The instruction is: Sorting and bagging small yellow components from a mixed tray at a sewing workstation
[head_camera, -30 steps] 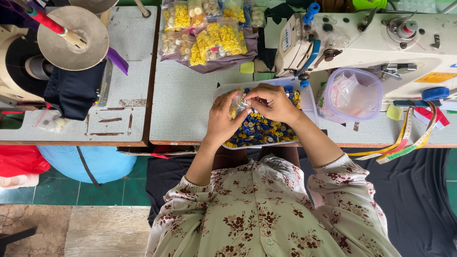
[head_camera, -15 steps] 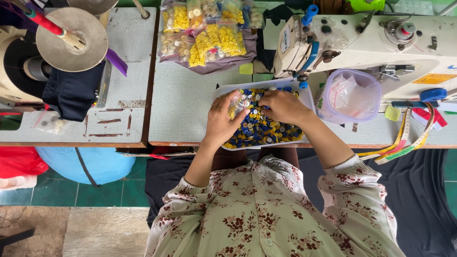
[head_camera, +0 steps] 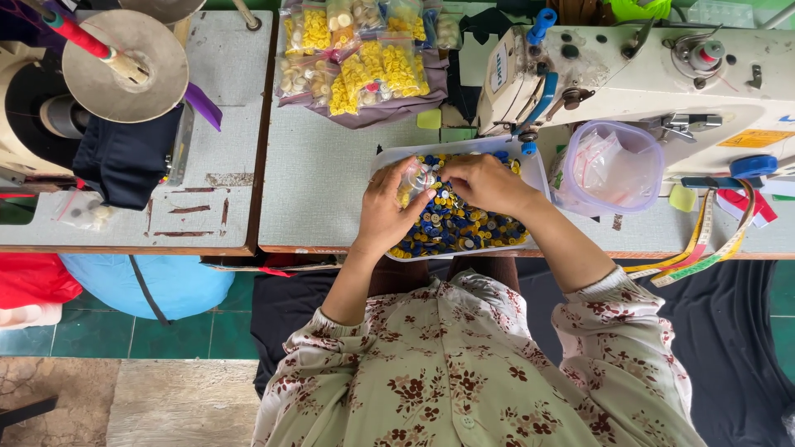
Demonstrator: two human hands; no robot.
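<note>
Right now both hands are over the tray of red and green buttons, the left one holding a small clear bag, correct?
Not quite. In the head view the buttons in the tray are blue and yellow. Both hands are over it, and the left hand holds the small clear bag.

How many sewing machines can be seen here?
2: a white sewing machine at the upper right behind the tray of buttons, and part of another machine at the left edge, mostly cut off.
</note>
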